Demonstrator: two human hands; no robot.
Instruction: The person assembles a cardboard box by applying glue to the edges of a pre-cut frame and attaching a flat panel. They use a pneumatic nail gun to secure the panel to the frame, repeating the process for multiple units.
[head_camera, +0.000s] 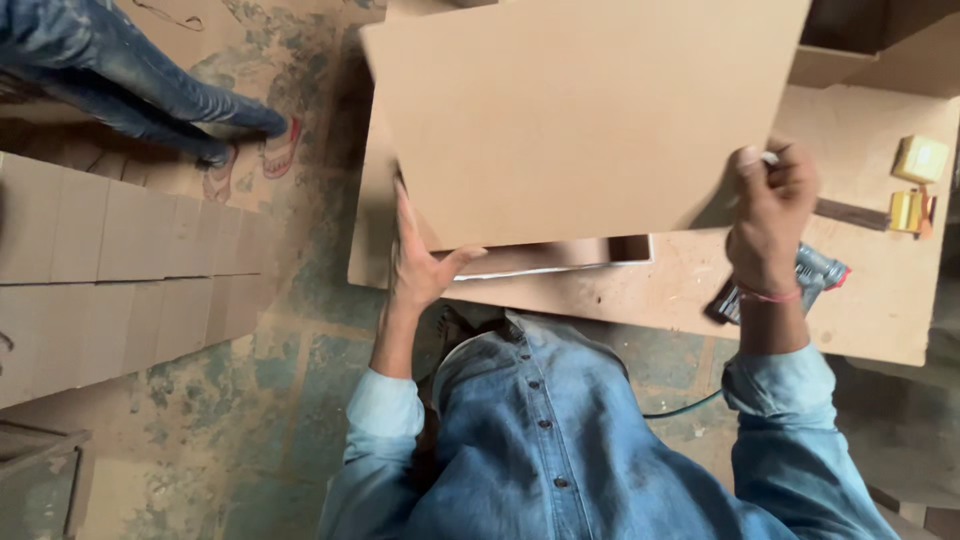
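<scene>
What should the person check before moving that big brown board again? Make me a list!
1. Left hand grips the board at its lower left corner: ok.
2. Right hand grips the board's right edge, fingers curled over it: ok.
3. Board lifted off the workbench: cannot tell; its near edge looks raised and throws a shadow.
4. Open box frame under the board kept out of the way: cannot tell, mostly hidden.
5. Tool beside the right wrist clear of the board: ok.
6. Other person's feet on the floor, well left of the board: ok.
</scene>
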